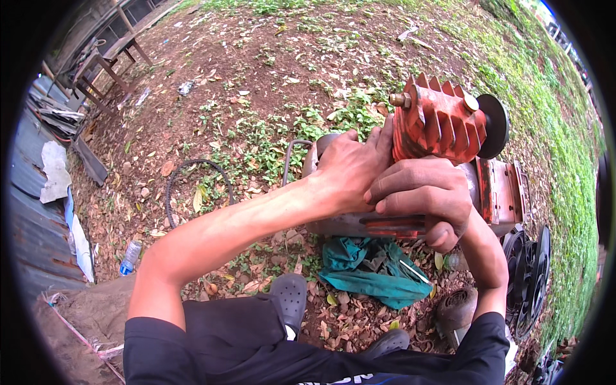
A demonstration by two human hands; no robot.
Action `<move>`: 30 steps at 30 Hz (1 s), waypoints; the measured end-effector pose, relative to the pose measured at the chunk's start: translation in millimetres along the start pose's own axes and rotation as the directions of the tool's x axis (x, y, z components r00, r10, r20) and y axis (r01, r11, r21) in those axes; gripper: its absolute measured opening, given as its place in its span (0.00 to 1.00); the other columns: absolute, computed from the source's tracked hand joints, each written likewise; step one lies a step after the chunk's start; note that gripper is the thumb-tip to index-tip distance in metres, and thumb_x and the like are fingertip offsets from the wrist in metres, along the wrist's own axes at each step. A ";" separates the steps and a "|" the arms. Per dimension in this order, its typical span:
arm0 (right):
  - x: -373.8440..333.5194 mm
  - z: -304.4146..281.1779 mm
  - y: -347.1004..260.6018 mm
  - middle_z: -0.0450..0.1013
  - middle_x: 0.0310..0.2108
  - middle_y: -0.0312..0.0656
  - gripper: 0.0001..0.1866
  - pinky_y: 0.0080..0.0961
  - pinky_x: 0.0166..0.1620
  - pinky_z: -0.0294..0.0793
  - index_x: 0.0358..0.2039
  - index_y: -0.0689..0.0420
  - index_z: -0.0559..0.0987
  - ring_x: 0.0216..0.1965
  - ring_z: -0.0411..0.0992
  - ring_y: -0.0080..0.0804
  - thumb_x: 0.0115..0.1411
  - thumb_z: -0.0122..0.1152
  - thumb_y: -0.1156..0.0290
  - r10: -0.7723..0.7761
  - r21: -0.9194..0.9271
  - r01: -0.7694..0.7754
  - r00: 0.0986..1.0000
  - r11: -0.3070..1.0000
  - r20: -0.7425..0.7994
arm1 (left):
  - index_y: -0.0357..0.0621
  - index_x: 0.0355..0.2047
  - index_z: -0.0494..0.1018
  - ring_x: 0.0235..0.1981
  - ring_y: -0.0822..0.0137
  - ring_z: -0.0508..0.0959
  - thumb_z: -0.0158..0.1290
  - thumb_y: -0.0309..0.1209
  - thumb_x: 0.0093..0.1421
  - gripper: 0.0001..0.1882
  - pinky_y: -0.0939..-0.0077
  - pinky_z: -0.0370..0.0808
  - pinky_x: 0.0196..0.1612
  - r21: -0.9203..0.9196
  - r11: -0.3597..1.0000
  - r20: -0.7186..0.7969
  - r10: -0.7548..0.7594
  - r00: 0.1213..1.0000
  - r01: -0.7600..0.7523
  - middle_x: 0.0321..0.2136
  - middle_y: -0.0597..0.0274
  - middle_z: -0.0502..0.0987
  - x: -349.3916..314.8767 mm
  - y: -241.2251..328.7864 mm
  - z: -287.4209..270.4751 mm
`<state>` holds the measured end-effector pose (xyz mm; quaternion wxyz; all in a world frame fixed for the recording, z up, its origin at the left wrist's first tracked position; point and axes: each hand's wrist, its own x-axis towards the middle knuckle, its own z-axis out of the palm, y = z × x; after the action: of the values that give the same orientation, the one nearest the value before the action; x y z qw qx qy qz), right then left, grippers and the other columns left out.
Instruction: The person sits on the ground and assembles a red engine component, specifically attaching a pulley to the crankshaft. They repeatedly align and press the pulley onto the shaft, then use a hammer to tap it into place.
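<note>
An air compressor (340, 224) with a grey, worn tank stands in front of me, its red finned pump head (443, 125) on top. My left hand (356, 163) reaches across to the left side of the pump head. Its fingers are bent over the far side, where their tips are hidden, and they seem to grip the compressor. Close beside it, my right hand (423, 192) is closed in front of the pump head, fingers curled toward my left hand and thumb below. Whatever lies inside that grasp is hidden. A brass fitting (400, 100) sticks out from the head's upper left.
A green cloth (378, 273) lies below the compressor. Black ringed parts (529, 276) and a rusty cylinder (457, 308) are at the right. Further left are a black belt (192, 163), a plastic bottle (131, 256), corrugated sheets (45, 224) and a wooden bench (109, 64).
</note>
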<state>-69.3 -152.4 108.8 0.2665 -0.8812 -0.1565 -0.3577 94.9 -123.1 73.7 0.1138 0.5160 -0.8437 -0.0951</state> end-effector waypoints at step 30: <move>-117.2 182.5 -18.9 0.60 0.64 0.47 0.50 0.51 0.61 0.72 0.67 0.55 0.54 0.62 0.65 0.46 0.55 0.62 0.37 0.903 0.793 0.533 0.115 0.296 -0.414 | 0.38 0.57 0.64 0.49 0.52 0.76 0.66 0.54 0.44 0.47 0.57 0.68 0.55 0.313 0.945 -0.436 0.236 0.868 -0.100 0.50 0.50 0.73 -15.1 -9.2 28.5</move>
<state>-59.8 -41.0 -78.0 0.7939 -0.0837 0.0581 -0.5995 101.2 -112.5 42.5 0.2476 0.4583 -0.8379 0.1629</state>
